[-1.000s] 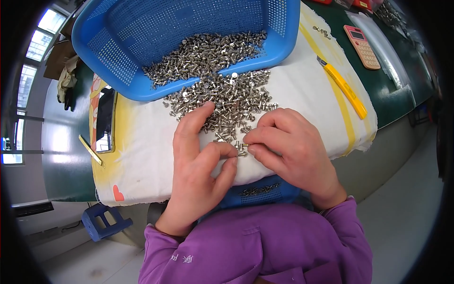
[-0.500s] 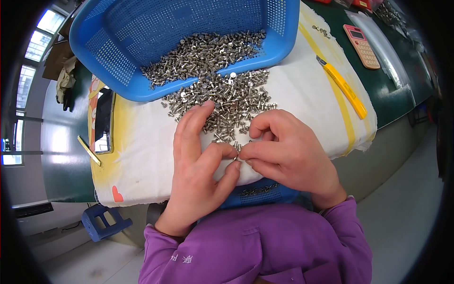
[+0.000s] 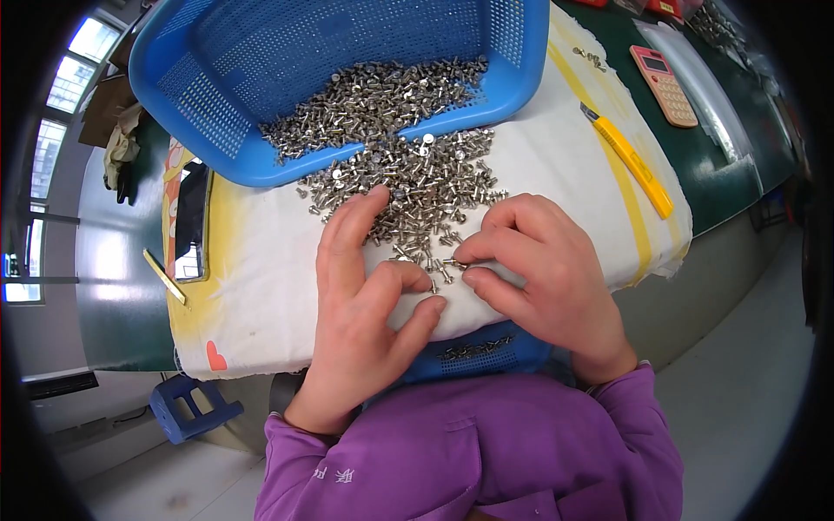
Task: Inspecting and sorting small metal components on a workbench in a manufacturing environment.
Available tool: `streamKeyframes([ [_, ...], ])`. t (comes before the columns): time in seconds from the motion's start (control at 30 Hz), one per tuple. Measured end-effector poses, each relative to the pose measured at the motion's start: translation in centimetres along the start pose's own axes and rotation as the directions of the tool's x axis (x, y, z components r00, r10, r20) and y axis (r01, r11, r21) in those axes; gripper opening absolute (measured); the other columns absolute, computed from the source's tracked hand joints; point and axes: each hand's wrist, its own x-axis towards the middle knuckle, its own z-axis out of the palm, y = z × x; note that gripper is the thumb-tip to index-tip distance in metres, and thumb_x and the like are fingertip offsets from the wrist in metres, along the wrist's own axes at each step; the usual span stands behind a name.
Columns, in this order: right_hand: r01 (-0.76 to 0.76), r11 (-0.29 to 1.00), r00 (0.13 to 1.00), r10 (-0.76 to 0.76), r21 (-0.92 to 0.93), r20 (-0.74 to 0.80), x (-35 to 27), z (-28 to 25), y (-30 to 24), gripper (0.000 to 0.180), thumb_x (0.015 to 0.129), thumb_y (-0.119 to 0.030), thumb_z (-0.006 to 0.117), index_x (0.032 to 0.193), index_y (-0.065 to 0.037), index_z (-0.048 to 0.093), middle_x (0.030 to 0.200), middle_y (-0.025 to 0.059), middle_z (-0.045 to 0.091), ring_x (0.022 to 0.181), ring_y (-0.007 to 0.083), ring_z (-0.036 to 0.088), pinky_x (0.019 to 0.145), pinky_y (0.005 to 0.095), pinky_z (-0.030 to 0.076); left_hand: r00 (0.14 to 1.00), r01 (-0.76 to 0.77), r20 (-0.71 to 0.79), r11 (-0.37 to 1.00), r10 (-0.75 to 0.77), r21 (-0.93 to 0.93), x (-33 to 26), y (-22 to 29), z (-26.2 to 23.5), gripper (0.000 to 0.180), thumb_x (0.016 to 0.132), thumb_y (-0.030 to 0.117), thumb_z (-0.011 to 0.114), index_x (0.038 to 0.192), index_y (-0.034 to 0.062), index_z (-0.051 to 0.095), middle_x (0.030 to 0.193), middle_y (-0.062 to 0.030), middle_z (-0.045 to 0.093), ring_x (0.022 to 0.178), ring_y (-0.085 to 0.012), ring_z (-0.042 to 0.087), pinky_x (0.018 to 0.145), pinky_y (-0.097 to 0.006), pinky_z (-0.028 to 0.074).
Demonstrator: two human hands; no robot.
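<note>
Hundreds of small silver screws (image 3: pixel 417 195) lie heaped on a white cloth (image 3: pixel 261 260), directly in front of a person's two bare hands. A few lie apart at the near end of the heap, between the fingertips, where single pieces are probably easier to pick out.

The left hand (image 3: pixel 352 313) has its thumb and forefinger a narrow gap apart, with one screw at the forefinger's tip; its other fingers reach toward the heap, perhaps to leave the pinch uncrowded. The right hand (image 3: pixel 552 273) bends its forefinger and thumb around another screw; whether it is gripped or only touched, I cannot tell.

Beyond the heap, a large blue basket (image 3: pixel 208 113) seems tipped toward the person, its screws meeting the heap over the near rim, likely to keep them within reach. Below the cloth's near edge, by the person's purple clothing (image 3: pixel 417 434), a second blue basket (image 3: pixel 486 366) holds more screws, apparently close for convenience.

Farther out, a yellow cutter (image 3: pixel 632 165) lies to the right and a dark phone (image 3: pixel 193 221) to the left, both well apart from the hands. Beyond the cutter, a pink calculator (image 3: pixel 665 87) rests on the green table (image 3: pixel 130 339).
</note>
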Motion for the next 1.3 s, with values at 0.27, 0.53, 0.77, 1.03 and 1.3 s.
streamKeyframes([
  [0.27, -0.003, 1.000, 1.000, 0.003, 0.015, -0.025, 0.22, 0.16, -0.19, 0.015, 0.082, -0.008, 0.076, 0.096, -0.009, 0.071, 0.094, 0.0063, 0.060, 0.089, 0.0276, 0.061, 0.076, 0.0395, 0.050, 1.000, -0.004, 0.020, 1.000, 0.004, 0.016, 0.15, 0.23, -0.22, 0.023, 0.075, 0.003, 0.075, 0.097, 0.0062, 0.067, 0.158, -0.0280, 0.037, 0.146, -0.0517, 0.034, 0.118, -0.058, 0.030],
  [0.53, -0.003, 1.000, 1.000, 0.003, 0.014, -0.012, 0.29, 0.07, -0.14, 0.014, 0.081, -0.010, 0.077, 0.093, -0.008, 0.070, 0.094, 0.0068, 0.060, 0.089, 0.0278, 0.061, 0.077, 0.0401, 0.050, 0.998, -0.041, 0.044, 0.998, 0.039, 0.038, 0.22, 0.44, -0.27, 0.030, 0.074, 0.003, 0.072, 0.104, 0.0106, 0.074, 0.158, -0.0260, 0.039, 0.146, -0.0529, 0.032, 0.118, -0.059, 0.031],
  [0.77, -0.007, 1.000, 0.999, 0.006, 0.021, 0.035, 0.32, -0.17, -0.13, 0.012, 0.081, -0.012, 0.078, 0.089, -0.009, 0.070, 0.091, 0.0052, 0.060, 0.087, 0.0273, 0.061, 0.076, 0.0400, 0.049, 0.998, -0.042, 0.045, 0.998, 0.040, 0.038, 0.30, 0.38, -0.27, 0.029, 0.075, 0.003, 0.072, 0.103, 0.0090, 0.073, 0.158, -0.0269, 0.039, 0.146, -0.0531, 0.032, 0.118, -0.059, 0.030],
  [1.03, 0.021, 0.998, 0.999, -0.023, 0.053, 0.036, 0.29, -0.13, -0.03, 0.012, 0.081, -0.010, 0.077, 0.092, -0.011, 0.072, 0.090, 0.0039, 0.060, 0.083, 0.0253, 0.060, 0.072, 0.0385, 0.049, 0.999, -0.033, 0.021, 0.999, 0.032, 0.023, 0.21, 0.23, -0.28, 0.024, 0.075, 0.002, 0.073, 0.099, 0.0068, 0.071, 0.158, -0.0281, 0.037, 0.146, -0.0530, 0.033, 0.119, -0.058, 0.030],
  [1.3, 0.064, 0.998, 0.998, -0.064, -0.002, -0.014, -0.02, -0.02, -0.02, 0.016, 0.080, -0.006, 0.074, 0.095, -0.012, 0.074, 0.087, 0.0031, 0.058, 0.081, 0.0238, 0.059, 0.070, 0.0371, 0.048, 0.998, -0.054, 0.016, 0.998, 0.053, 0.016, 0.09, 0.18, -0.28, 0.026, 0.075, 0.002, 0.072, 0.100, 0.0087, 0.073, 0.158, -0.0262, 0.039, 0.146, -0.0533, 0.033, 0.118, -0.059, 0.031],
])
